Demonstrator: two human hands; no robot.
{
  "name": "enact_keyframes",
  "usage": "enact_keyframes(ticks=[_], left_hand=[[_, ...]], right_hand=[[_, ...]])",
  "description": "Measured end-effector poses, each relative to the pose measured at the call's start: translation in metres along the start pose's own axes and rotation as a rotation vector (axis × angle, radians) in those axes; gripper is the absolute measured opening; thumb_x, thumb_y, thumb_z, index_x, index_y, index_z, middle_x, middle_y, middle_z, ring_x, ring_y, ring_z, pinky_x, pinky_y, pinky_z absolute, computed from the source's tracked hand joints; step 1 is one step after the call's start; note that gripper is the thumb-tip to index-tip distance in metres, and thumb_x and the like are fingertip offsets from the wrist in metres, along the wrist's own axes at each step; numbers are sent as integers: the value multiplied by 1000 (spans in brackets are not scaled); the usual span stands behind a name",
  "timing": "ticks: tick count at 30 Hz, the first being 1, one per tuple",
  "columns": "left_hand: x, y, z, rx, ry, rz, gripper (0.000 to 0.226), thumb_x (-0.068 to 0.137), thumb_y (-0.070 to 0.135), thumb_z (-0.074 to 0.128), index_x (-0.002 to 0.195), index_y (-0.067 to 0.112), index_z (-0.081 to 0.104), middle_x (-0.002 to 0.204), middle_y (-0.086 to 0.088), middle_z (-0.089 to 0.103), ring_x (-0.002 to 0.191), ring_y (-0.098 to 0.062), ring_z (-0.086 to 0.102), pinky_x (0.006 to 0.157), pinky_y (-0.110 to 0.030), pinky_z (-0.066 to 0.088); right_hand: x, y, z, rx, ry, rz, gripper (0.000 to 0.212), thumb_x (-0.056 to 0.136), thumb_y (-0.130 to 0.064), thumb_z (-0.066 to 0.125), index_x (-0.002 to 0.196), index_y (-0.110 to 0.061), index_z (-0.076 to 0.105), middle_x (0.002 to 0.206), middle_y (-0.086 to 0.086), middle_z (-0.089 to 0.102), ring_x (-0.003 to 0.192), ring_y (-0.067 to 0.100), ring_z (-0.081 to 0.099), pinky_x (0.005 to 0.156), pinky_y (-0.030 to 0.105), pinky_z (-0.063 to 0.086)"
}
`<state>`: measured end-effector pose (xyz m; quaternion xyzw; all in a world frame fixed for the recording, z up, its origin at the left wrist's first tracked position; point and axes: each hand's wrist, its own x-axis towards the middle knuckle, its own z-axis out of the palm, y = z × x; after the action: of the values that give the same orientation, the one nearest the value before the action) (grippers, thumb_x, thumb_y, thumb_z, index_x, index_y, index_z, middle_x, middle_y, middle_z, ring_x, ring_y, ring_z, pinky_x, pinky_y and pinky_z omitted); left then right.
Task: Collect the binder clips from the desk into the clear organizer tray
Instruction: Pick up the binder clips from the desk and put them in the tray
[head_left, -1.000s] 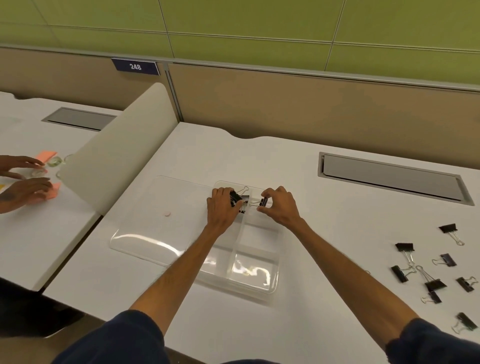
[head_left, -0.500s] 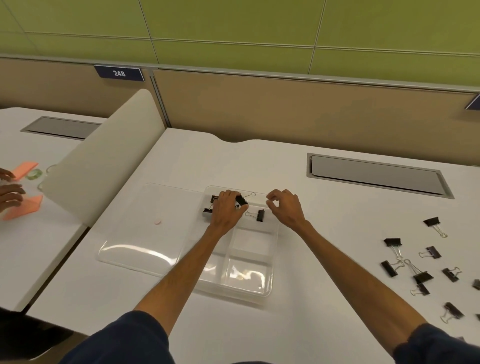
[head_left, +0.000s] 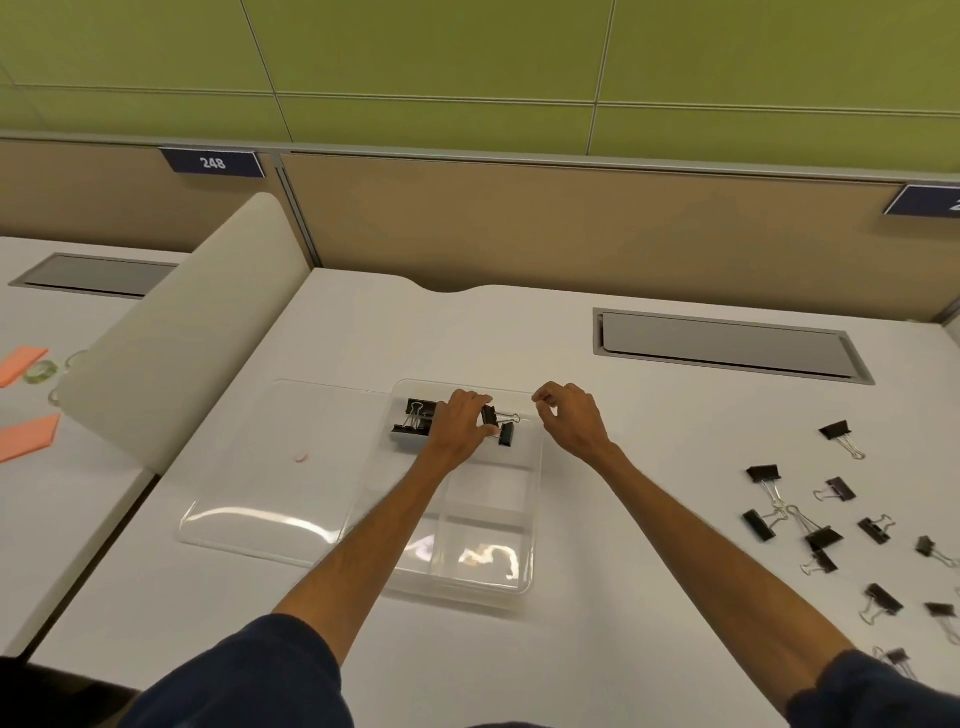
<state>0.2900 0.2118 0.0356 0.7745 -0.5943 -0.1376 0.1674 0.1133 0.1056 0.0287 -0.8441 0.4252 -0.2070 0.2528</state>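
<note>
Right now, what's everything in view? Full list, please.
tray clips: at least four, black, organizer's far compartment
desk clips: about eleven, black, scattered at desk's right
organizer tray: one, clear, desk centre
flat lid: one, clear, left of tray
desks: two, white, side by side
cable flaps: two, grey, one per desk
divider: one, cream, between desks
paper pieces: two, orange, left desk
number plates: two, navy, partition top
left hand: in far compartment, fingers pinch one tray clip
right hand: above tray's far right rim, fingers loosely curled, empty
</note>
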Motion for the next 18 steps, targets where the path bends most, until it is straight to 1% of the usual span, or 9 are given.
enact_keyframes(ticks=[4, 7, 9, 12, 14, 18], left_hand=[[0, 3, 3, 32, -12, 16, 54, 89, 31, 63, 138, 15, 46, 137, -3, 50, 134, -20, 35, 100, -39, 29], [-2, 7, 2, 50, 36, 42, 60, 87, 18, 64, 141, 15, 40, 143, -3, 44, 136, -20, 33, 101, -41, 29], [-4, 7, 1, 17, 105, 67, 59, 83, 8, 62, 139, 16, 44, 139, -3, 48, 131, -22, 39, 98, -42, 30], [-6, 10, 4, -19, 195, 111, 49, 80, 1, 59, 127, 15, 55, 126, -2, 56, 118, -25, 49, 88, -41, 34], [-5, 14, 6, -37, 226, 117, 43, 81, 0, 58, 121, 15, 59, 120, -2, 59, 112, -24, 52, 84, -41, 35], [-5, 23, 12, -62, 237, 127, 35, 83, 3, 55, 114, 16, 61, 115, 0, 59, 108, -23, 52, 83, -39, 34]], right_hand=[[-4, -1, -1, 5, 0, 2, 15, 93, -16, 53, 98, -17, 67, 92, -4, 71, 90, 19, 60, 85, 43, 46], [-5, 0, -3, 8, 1, 11, 15, 92, -16, 53, 98, -18, 67, 92, -4, 71, 90, 19, 60, 85, 44, 46], [-7, 1, -5, 19, 8, 28, 14, 93, -17, 53, 98, -18, 67, 92, -4, 71, 91, 19, 60, 86, 44, 46], [-10, 4, -8, 39, 29, 56, 15, 92, -16, 54, 98, -19, 67, 92, -4, 71, 92, 18, 61, 86, 42, 46], [-14, 6, -10, 54, 41, 78, 15, 92, -16, 54, 98, -18, 68, 92, -3, 71, 92, 18, 62, 85, 42, 47], [-23, 11, -13, 61, 48, 101, 15, 91, -17, 54, 97, -18, 67, 92, -4, 71, 92, 18, 62, 85, 43, 47]])
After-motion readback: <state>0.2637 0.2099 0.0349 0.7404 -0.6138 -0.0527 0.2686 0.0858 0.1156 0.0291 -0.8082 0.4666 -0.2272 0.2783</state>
